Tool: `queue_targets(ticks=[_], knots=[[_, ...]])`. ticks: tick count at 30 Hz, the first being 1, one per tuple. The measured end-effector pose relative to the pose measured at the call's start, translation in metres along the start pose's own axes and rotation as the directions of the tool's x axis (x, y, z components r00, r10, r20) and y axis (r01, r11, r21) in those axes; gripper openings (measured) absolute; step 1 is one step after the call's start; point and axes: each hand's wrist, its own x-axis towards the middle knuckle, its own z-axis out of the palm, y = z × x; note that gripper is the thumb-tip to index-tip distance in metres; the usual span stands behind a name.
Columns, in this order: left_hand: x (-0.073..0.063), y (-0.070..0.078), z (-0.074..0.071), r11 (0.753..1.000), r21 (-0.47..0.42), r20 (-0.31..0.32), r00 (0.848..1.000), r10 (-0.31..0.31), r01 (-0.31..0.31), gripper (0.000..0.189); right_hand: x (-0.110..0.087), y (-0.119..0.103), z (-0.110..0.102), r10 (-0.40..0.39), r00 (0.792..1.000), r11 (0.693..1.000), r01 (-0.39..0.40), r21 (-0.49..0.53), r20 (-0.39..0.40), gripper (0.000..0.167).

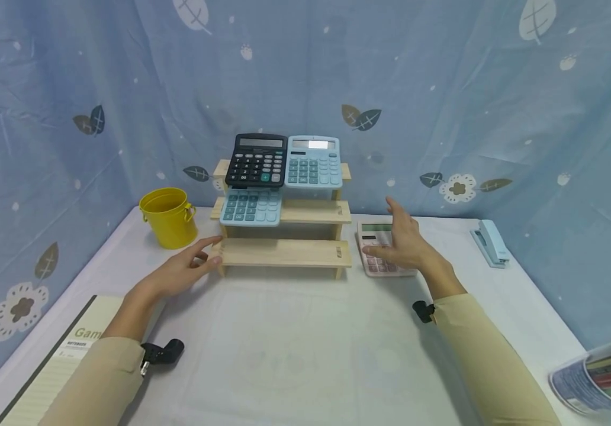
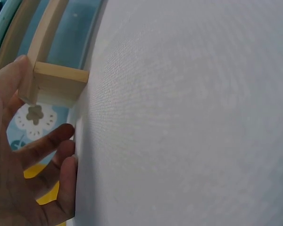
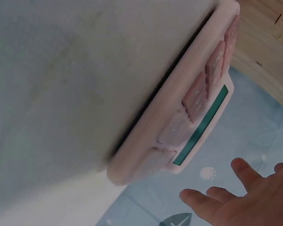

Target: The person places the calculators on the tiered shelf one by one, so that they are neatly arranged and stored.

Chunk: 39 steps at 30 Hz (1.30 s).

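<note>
A three-tier wooden shelf rack [image 1: 279, 253] stands at the middle back of the table. My left hand [image 1: 190, 267] pinches the left end of its lowest board between thumb [image 2: 12, 75] and index finger, the other fingers loosely bent below. On the top tier lean a black calculator [image 1: 256, 160] and a light blue calculator [image 1: 313, 163]; another light blue calculator [image 1: 251, 208] is on the middle tier, its top hidden behind the black one. A pink calculator [image 3: 177, 108] lies flat right of the rack. Over it hovers my right hand [image 1: 409, 242], fingers spread, holding nothing.
Left of the rack stands a yellow bucket [image 1: 169, 219]. A notebook [image 1: 44, 373] lies under my left forearm. At the right are a light blue stapler [image 1: 491, 244] and a cup of pencils [image 1: 585, 384]. Blue curtain [image 1: 305, 71] closes off the back and sides.
</note>
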Motion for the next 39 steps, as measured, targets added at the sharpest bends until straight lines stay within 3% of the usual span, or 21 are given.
queue_targets(ticks=[9,15,19,24,31,39], knots=[[0.0,0.0,0.0,1.0,0.006,-0.003,1.0,-0.014,0.014,0.08,0.006,0.003,0.009,0.121,0.99,0.993,-0.119,-0.022,0.07,0.127],[0.001,0.004,-0.005,1.0,0.016,0.006,1.0,-0.016,0.015,0.078,0.008,0.0,0.011,0.223,0.969,0.974,-0.219,-0.052,0.107,0.134],[0.001,0.003,-0.003,1.0,0.008,0.016,1.0,-0.014,0.014,0.078,0.008,-0.002,0.013,0.278,0.946,0.956,-0.254,-0.15,0.169,0.141],[-0.001,0.004,-0.001,1.0,0.009,0.013,1.0,-0.016,0.016,0.077,0.007,-0.004,0.015,0.31,0.921,0.941,-0.263,-0.212,0.236,0.142],[-0.002,0.003,-0.001,1.0,0.017,0.007,1.0,-0.018,0.018,0.079,0.003,-0.007,0.014,0.297,0.918,0.937,-0.227,-0.265,0.263,0.148],[-0.002,0.002,-0.001,1.0,0.007,0.01,1.0,-0.015,0.015,0.079,0.001,-0.002,0.011,0.302,0.926,0.935,-0.241,-0.261,0.227,0.144]])
